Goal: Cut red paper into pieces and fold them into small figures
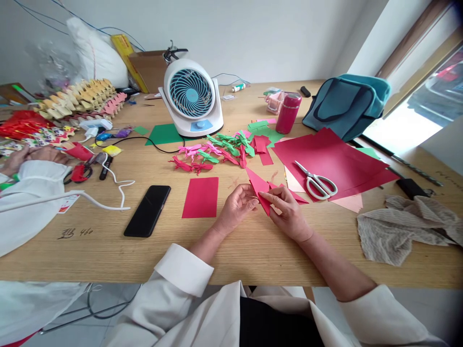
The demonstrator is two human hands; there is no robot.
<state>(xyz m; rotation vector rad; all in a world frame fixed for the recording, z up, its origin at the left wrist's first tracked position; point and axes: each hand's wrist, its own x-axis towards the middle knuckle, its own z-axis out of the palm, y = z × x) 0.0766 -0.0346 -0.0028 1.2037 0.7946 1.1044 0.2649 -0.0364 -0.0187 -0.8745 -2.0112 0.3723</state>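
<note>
Between my two hands is a folded piece of red paper [257, 182], its pointed end directed up and left. My left hand [238, 206] has its thumb and fingers closed on the paper's left edge. My right hand [290, 212] pinches the lower part, with its fingers lying across the fold. Another folded red piece [296, 194] lies beside my right hand, partly hidden by it. A flat red rectangle [200, 197] rests left of my hands. Beyond them lie several small folded figures [224, 149] in green, pink and red.
White-handled scissors [321, 187] lie on large red sheets [347, 161] at the right. A black phone [147, 211] is at the left, and a fan [191, 99] stands behind. Another person's hands [39, 156] and white sleeve are at far left. A red bottle [288, 113] stands upright.
</note>
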